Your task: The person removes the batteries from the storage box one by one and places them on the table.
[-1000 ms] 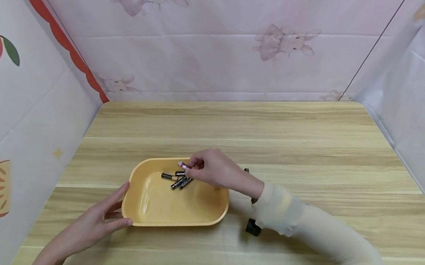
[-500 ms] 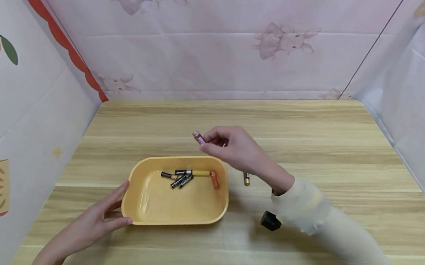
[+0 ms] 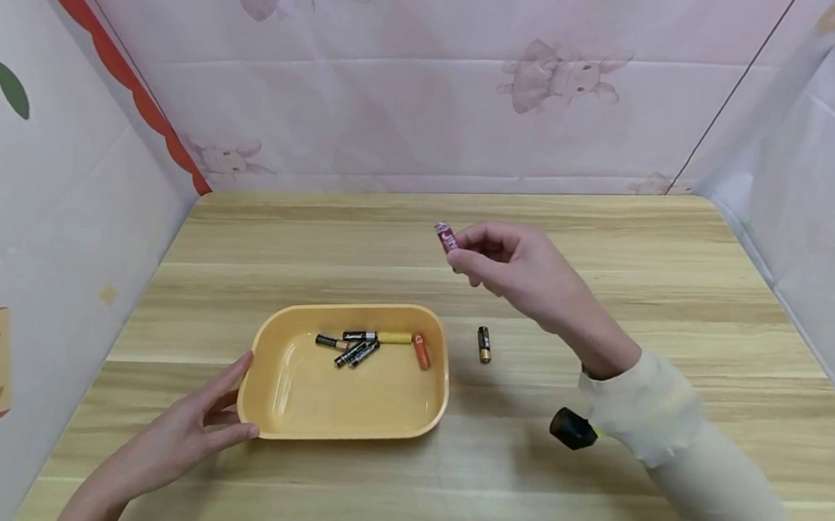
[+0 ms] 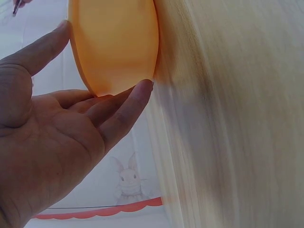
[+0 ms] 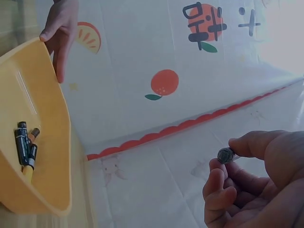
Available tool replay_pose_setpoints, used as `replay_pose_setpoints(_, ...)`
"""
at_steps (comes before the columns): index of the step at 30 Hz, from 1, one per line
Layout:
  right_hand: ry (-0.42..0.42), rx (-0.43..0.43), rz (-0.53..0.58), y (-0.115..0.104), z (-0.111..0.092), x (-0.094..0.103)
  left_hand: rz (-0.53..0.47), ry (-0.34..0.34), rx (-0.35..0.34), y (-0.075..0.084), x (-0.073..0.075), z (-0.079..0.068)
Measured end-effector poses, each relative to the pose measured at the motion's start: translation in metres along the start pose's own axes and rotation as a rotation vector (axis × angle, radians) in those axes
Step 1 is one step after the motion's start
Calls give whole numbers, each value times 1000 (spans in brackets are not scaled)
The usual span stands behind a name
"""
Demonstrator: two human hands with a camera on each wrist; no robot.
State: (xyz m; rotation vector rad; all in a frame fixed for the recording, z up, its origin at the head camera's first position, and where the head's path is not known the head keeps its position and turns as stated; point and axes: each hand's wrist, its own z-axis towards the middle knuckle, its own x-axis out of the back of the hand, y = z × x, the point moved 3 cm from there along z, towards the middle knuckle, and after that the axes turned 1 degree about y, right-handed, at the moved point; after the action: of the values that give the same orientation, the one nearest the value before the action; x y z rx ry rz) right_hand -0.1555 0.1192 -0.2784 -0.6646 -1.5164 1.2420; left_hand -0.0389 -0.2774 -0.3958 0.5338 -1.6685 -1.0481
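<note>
My right hand [image 3: 516, 264] pinches a maroon-and-silver battery [image 3: 446, 237] between thumb and fingers, raised beyond the far right corner of the yellow plastic tray [image 3: 345, 433]. In the right wrist view the battery [image 5: 225, 155] shows end-on at the fingertips. My left hand [image 3: 176, 430] holds the tray's left end, its thumb and fingers spread around the wall, as the left wrist view also shows. Inside the tray lie several black batteries [image 3: 355, 353], a yellow one [image 3: 394, 338] and an orange one [image 3: 421, 351]. A black-and-gold battery [image 3: 484, 344] lies right of the tray.
The wood-grain table [image 3: 610, 251] is enclosed by patterned cloth at the back [image 3: 414, 121] and both sides. A black device [image 3: 572, 429] sits under the right wrist, by the pale sleeve [image 3: 703, 463].
My right hand has lifted the maroon battery out of the tray and carried it up and to the right. The left hand and tray stay nearly in place.
</note>
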Motion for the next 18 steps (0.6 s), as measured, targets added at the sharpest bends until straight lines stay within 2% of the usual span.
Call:
replay_pose_setpoints(10, 31, -20, 17, 20, -10, 20, -18, -6, 32, -1, -1, 0)
replay_pose_setpoints(18, 25, -97, 26, 45, -19, 31, -13, -3, 29, -1, -1, 0)
